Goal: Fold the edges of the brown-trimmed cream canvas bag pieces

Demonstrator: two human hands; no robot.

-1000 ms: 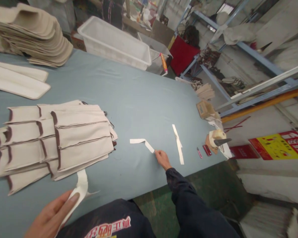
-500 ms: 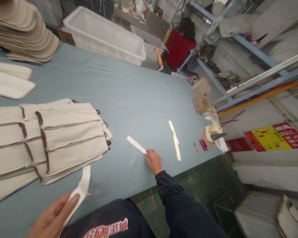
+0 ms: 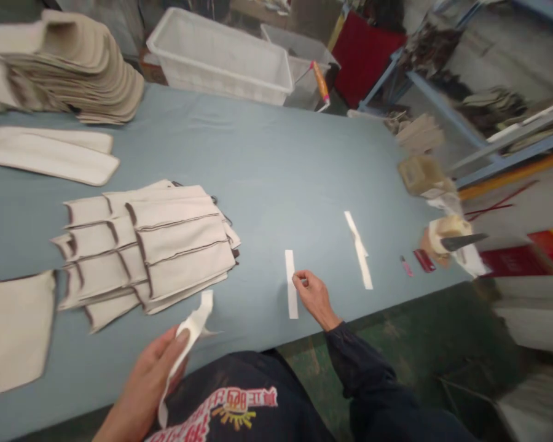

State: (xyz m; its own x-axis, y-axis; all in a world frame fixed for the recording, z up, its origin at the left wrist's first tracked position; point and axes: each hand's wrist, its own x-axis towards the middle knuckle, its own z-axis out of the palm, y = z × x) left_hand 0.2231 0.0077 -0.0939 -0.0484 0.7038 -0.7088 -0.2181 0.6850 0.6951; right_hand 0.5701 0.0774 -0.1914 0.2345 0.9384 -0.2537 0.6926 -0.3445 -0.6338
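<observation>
My left hand (image 3: 154, 365) is closed around a bundle of white cloth strips (image 3: 194, 322), thumb on top. The strips' ends curl up past the fingers, and loose threads hang from one side. My right hand (image 3: 314, 298) has its thumb and forefinger pinched at the right edge of a single white strip (image 3: 291, 301), about halfway along it. That strip lies on the blue-grey table cover (image 3: 258, 159), pointing roughly away from me. Farther right lies another pale strip (image 3: 360, 255), slightly twisted, with a small piece sticking out at its side.
Beige dark-edged fabric pieces (image 3: 184, 236) lie stacked at left, with white padded pieces (image 3: 55, 156) and a tall beige stack (image 3: 92, 67) behind. A white plastic bin (image 3: 221, 58) stands beyond the table. At right are a pink-handled tool (image 3: 406, 266), a red box (image 3: 424, 260) and a cone (image 3: 463, 241).
The single strip has turned from slanting to pointing away from me. My right hand's fingers moved from its near end to its side. The left hand still holds its bundle; the view shifted left.
</observation>
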